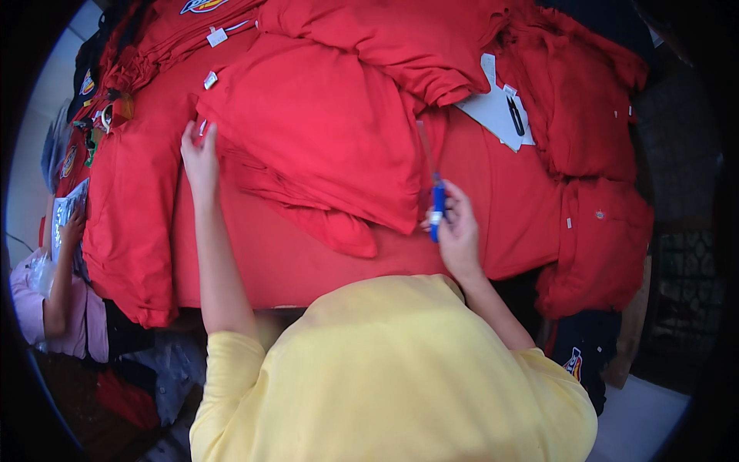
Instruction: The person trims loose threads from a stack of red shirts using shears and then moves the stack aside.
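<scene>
A folded stack of red garments (308, 123) lies before me on a red-covered table. At its left edge my left hand (200, 163) is raised, thumb and fingers apart, with a small white tag (202, 127) right by the fingertips. No held thing shows in it. My right hand (458, 231), beside the stack's right edge, is closed around a slim blue-handled tool (438, 208). Its long, thin, pale shaft points away from me along the cloth; the tool's exact kind is unclear.
Black thread snips (515, 115) rest on white paper (493, 114) at the back right. More red garments (596, 231) are heaped right, with others left and behind. At far left, a co-worker's arm (61, 277) reaches beside a clear plastic package (68, 212).
</scene>
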Demonstrator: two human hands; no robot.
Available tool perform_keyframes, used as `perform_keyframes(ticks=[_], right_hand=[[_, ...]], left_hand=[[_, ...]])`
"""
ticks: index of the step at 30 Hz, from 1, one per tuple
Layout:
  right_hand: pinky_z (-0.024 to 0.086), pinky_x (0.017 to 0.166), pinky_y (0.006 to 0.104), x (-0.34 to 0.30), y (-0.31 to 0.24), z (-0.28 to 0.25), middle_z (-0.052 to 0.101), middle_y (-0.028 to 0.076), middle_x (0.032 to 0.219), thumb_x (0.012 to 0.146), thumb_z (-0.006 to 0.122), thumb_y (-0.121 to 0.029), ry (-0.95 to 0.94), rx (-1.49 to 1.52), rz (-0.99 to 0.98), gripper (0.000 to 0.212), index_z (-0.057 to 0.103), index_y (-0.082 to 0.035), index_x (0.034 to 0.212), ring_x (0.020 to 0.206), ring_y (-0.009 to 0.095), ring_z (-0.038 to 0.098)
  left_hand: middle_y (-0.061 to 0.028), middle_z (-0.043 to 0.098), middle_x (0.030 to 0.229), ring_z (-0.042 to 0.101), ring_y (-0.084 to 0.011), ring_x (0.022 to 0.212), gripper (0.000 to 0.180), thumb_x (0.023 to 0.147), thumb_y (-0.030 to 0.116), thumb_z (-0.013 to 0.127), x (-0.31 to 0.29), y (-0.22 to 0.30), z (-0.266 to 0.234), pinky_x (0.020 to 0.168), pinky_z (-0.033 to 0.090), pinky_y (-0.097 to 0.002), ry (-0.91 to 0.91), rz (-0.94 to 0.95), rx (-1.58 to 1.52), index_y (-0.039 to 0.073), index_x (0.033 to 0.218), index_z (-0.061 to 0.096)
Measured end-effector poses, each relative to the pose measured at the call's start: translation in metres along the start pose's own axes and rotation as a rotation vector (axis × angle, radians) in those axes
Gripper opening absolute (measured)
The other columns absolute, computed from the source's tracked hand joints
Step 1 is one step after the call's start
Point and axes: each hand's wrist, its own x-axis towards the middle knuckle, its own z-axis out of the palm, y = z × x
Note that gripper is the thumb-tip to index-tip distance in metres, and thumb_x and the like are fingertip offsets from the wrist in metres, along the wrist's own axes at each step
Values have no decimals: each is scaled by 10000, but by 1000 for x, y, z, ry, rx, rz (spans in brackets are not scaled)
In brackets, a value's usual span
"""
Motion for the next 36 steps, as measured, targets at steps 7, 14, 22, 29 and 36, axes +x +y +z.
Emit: perform_keyframes(ticks=[7,14,22,29,36], right_hand=[[471,739,451,21,-23,-107,605,201,907,811,572,40,54,-1025,-3,308,502,-38,1101,889,392,595],[455,780,399,37,-40,-76,592,154,934,810,607,-35,-98,-1144,-323,186,595,-19,995,899,327,564],[465,701,278,35,-26,63,595,103,831,875,560,-74,-256,-500,-415,120,601,9,952,766,159,576],[447,688,230,31,-31,65,583,34,759,911,527,-82,-354,-197,-69,123,583,27,910,719,82,537],[448,729,323,13,-30,62,569,108,854,815,651,-100,-246,-310,-302,171,546,-6,912,801,214,553]], left_hand=[[-117,648,914,659,-199,833,247,948,197,517,-186,87,10,739,536,-293,-835,-609,-543,-22,1051,564],[-61,611,737,630,-136,652,242,941,240,553,-219,91,45,593,504,-227,-616,-654,-602,5,1001,548],[2,538,596,497,-67,487,266,927,253,581,-204,87,50,482,402,-193,-557,-491,-553,85,730,522],[-77,629,943,635,-146,828,116,946,165,531,-221,88,44,761,531,-295,-418,-653,-1054,60,900,513],[-97,622,1032,650,-180,858,103,944,126,509,-225,81,45,785,541,-332,-495,-715,-1165,59,1017,479]])
